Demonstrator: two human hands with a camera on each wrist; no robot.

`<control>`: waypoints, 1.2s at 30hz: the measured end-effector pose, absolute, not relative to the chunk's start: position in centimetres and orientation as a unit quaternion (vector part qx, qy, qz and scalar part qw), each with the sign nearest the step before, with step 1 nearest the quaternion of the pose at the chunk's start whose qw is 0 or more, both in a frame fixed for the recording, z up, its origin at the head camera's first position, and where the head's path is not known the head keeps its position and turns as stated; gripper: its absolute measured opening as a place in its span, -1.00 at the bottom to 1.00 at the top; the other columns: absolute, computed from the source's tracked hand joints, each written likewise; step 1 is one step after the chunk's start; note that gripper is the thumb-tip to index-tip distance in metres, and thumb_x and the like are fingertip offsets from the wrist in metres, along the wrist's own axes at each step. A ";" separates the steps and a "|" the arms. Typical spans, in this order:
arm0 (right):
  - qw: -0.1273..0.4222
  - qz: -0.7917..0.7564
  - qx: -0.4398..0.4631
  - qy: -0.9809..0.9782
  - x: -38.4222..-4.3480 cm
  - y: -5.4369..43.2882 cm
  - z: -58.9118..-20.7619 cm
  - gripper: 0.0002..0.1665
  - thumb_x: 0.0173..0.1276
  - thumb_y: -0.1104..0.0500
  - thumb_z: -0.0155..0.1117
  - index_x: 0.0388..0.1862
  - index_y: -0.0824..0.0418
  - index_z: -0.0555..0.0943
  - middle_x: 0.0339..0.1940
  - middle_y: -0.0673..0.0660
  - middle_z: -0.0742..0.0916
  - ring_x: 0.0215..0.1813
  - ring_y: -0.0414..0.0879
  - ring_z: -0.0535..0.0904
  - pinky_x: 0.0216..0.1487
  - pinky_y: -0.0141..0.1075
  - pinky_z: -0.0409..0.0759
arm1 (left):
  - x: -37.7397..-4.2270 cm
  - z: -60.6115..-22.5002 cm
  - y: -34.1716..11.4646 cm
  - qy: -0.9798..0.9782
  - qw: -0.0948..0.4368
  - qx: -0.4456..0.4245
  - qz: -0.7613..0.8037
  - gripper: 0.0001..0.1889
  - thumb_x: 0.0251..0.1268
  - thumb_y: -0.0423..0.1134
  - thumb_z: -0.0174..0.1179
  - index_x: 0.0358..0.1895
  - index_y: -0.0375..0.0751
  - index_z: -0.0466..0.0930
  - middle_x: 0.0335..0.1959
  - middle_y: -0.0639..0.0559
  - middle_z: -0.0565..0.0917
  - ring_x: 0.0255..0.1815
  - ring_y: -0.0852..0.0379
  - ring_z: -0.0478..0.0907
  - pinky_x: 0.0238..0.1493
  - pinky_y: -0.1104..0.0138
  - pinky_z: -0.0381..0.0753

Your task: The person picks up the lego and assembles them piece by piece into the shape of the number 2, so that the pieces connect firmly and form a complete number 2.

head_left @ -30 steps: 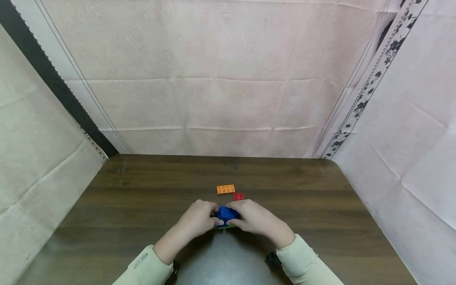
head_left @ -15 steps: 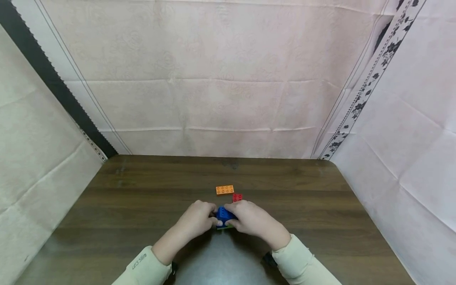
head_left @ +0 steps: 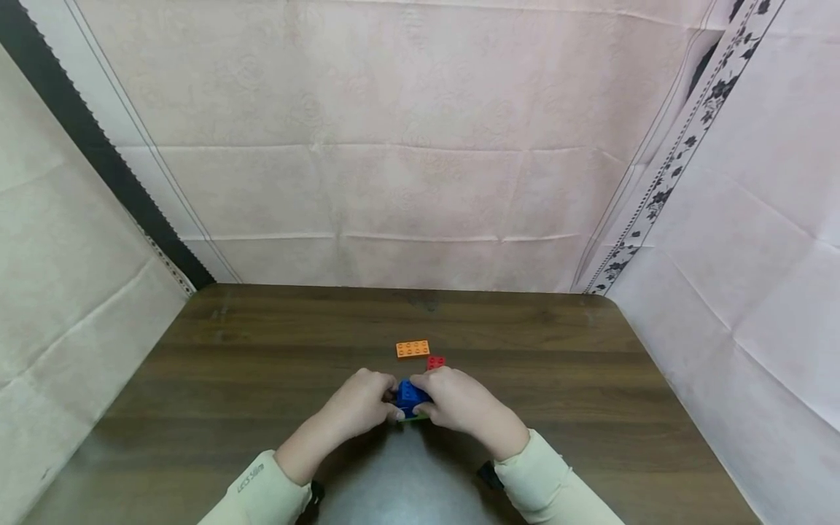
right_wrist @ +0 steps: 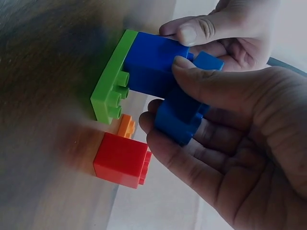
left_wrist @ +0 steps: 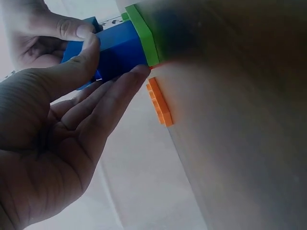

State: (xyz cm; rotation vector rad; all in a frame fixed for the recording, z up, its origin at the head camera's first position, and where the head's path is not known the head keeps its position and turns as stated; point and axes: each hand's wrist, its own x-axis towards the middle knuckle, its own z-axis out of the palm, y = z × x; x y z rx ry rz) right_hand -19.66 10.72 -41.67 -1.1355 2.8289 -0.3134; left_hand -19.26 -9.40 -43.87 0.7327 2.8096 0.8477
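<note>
A dark blue toy brick [right_wrist: 151, 62] sits on a green studded base brick [right_wrist: 110, 84], seen on the table in the right wrist view. On top of it is a second blue brick [right_wrist: 175, 117], wider and overhanging at its sides. My left hand [head_left: 362, 401] grips the stack from the left, thumb and fingers around the blue bricks. From the other side my right hand [head_left: 462, 405] holds the upper blue brick between thumb and fingers. How firmly the two blue bricks are seated is hidden by the fingers.
Just beyond the stack a small red brick [head_left: 436, 362] stands on the wooden table [head_left: 275, 328]. An orange flat studded brick [head_left: 412, 349] lies slightly farther back. Pale cloth [head_left: 407, 146] hangs behind the table's far edge and along both sides.
Both hands and the blue bricks have shifted slightly left in the head view, partly with the camera. Their hold looks the same.
</note>
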 end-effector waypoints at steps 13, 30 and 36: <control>0.033 -0.061 -0.364 0.929 -19.6 10.0 -41.5 -0.82 0.29 0.17 0.47 -0.19 0.10 0.64 -0.45 -0.10 0.63 -0.48 -0.27 0.44 -0.39 -0.41 0.50 | -19.5 -44.4 -9.5 0.915 0.080 0.222 0.326 -0.85 0.13 -0.22 0.51 -0.35 -0.10 0.69 -0.42 0.11 0.73 -0.44 0.31 0.60 -0.36 0.31 0.62; 0.081 -0.093 -0.348 0.929 -20.0 9.7 -40.5 -0.84 0.25 0.13 0.52 -0.27 0.09 0.68 -0.51 -0.14 0.63 -0.53 -0.25 0.47 -0.37 -0.41 0.55 | -19.7 -44.2 -9.6 0.921 0.070 0.232 0.306 -0.83 0.12 -0.21 0.51 -0.36 -0.07 0.67 -0.46 0.18 0.69 -0.45 0.32 0.56 -0.34 0.29 0.61; 0.078 -0.082 -0.346 0.931 -19.9 9.6 -40.6 -0.84 0.25 0.13 0.52 -0.25 0.08 0.69 -0.50 -0.15 0.64 -0.53 -0.26 0.47 -0.38 -0.41 0.54 | -19.8 -44.2 -9.6 0.923 0.074 0.233 0.299 -0.83 0.12 -0.21 0.51 -0.32 -0.09 0.68 -0.44 0.18 0.69 -0.43 0.30 0.56 -0.31 0.27 0.61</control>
